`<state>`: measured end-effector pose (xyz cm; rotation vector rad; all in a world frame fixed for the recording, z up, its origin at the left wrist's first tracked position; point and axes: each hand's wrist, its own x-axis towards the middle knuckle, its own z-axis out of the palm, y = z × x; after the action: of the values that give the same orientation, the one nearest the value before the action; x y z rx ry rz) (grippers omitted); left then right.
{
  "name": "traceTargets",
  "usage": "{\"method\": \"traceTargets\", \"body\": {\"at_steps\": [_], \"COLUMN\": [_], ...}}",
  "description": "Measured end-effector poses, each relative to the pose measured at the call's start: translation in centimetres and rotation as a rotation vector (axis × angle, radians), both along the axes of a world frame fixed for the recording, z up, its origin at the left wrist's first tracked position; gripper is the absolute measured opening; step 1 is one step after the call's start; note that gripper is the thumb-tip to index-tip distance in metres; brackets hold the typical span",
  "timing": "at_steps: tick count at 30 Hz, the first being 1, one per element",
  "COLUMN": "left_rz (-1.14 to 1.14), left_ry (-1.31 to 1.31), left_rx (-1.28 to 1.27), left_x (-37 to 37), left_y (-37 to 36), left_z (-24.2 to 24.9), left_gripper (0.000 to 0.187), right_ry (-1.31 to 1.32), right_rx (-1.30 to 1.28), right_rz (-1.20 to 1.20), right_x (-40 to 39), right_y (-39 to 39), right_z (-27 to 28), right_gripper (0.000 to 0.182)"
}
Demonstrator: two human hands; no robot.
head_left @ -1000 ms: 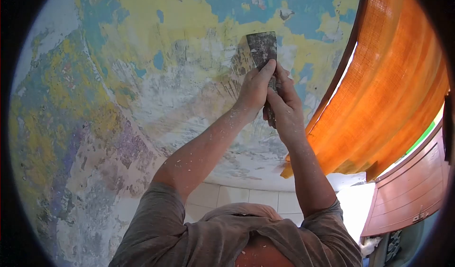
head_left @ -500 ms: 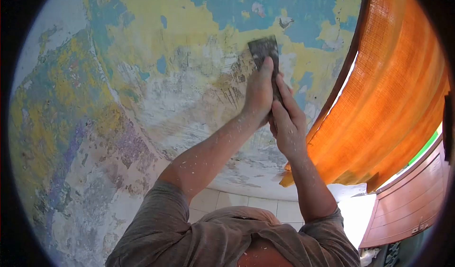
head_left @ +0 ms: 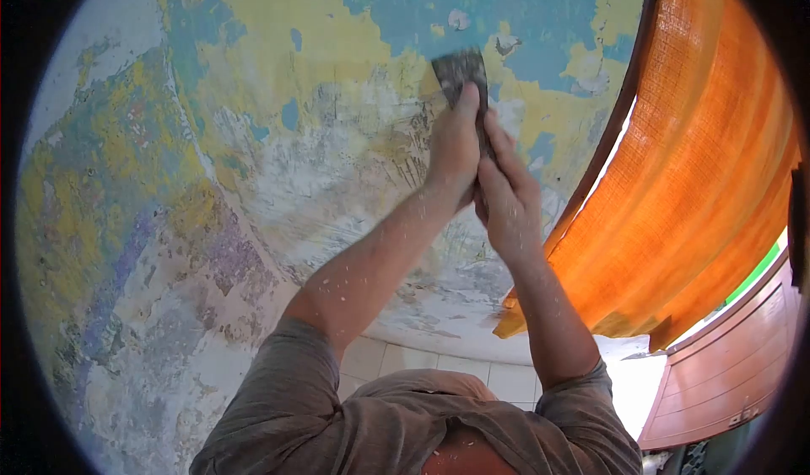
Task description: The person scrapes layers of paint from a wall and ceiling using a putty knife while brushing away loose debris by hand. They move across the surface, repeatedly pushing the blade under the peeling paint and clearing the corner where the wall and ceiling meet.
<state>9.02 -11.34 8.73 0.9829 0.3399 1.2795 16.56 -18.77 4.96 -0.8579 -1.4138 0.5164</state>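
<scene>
A dark, worn paint scraper (head_left: 461, 68) points up the wall, its wide blade end at or very near the painted surface. My left hand (head_left: 456, 144) is closed round it, with the thumb lying along the blade. Lower down, my right hand (head_left: 511, 195) also grips the tool from the right side; the handle is mostly hidden between my palms. The wall (head_left: 337, 137) carries patchy yellow and blue paint, with scraped whitish and brown areas below the blade. Pale flakes dot both forearms.
An orange curtain (head_left: 700, 163) hangs on the right beside a dark frame edge (head_left: 614, 137). A reddish-brown wooden door (head_left: 726, 361) stands at lower right. Light floor tiles (head_left: 409, 358) show below the wall. On the left, a wall corner runs down to rougher, peeling plaster (head_left: 169, 306).
Both hands and the scraper have moved a little up and to the left along the wall. The grip looks the same.
</scene>
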Motion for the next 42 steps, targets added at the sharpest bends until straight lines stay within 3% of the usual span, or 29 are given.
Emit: {"method": "traceTargets", "body": {"at_steps": [3,6,9,12,13,15,18,20,24,26,27,31,36,38,40,42], "left_rz": [-0.009,-0.007,-0.015,0.009,0.004,0.005,0.022,0.036,0.040,0.041,0.063,0.086,0.066,0.076,0.106,0.055], "left_ry": [-0.015,0.007,-0.007,-0.021,-0.018,0.004,-0.010,-0.010,-0.062,-0.056,-0.052,-0.029,-0.112,-0.020,-0.024,-0.025], "left_rx": [-0.006,-0.017,-0.015,-0.012,-0.005,-0.007,0.055,0.051,0.090,0.092,0.084,0.023,0.049,0.106,0.157,0.020], "left_x": [-1.0,-0.5,-0.2,-0.2,-0.8,-1.5,-0.7,-0.7,-0.8,-1.7,-1.5,-1.1,-1.1,-2.2,-2.0,-1.4], "left_y": [-0.2,-1.0,-0.5,0.2,0.0,-0.6,0.5,-0.1,1.5,1.1,1.0,-0.4,1.8,1.4,1.3,1.4], "left_z": [2.8,-0.2,-1.4,1.5,3.2,4.3,-0.3,-0.8,3.2,6.1,6.0,1.0,5.5,7.9,6.5,2.9], "left_gripper": [0.045,0.042,0.043,0.043,0.041,0.036,0.034,0.035,0.030,0.030,0.040,0.035,0.030,0.029,0.029,0.028], "right_ry": [0.074,-0.050,0.025,-0.012,0.050,0.016,-0.010,-0.006,0.051,0.035,0.031,0.006,-0.027,-0.004,-0.078,-0.130], "right_rx": [-0.096,-0.052,-0.031,-0.029,-0.177,-0.115,-0.060,-0.066,-0.100,-0.114,-0.116,-0.089,-0.038,-0.026,-0.046,-0.034], "right_rz": [0.076,-0.002,0.010,0.018,0.073,0.063,0.043,0.040,0.013,0.108,0.105,0.110,0.060,0.127,0.081,0.095], "right_x": [-0.6,0.1,-0.1,-0.2,-0.5,-0.7,-0.3,-0.3,-0.7,-0.9,-1.0,-0.8,-0.9,-1.2,-0.6,-0.2], "right_y": [-0.1,-1.0,-0.6,0.4,-0.2,-0.1,-0.5,-0.3,0.2,0.3,0.0,-1.1,0.7,0.8,0.6,0.2], "right_z": [3.3,0.1,-2.6,1.9,4.0,3.8,-0.2,-1.1,4.0,6.7,6.8,1.3,6.0,8.2,6.5,3.1], "right_gripper": [0.056,0.056,0.056,0.056,0.057,0.057,0.057,0.057,0.058,0.058,0.058,0.059,0.060,0.061,0.061,0.061]}}
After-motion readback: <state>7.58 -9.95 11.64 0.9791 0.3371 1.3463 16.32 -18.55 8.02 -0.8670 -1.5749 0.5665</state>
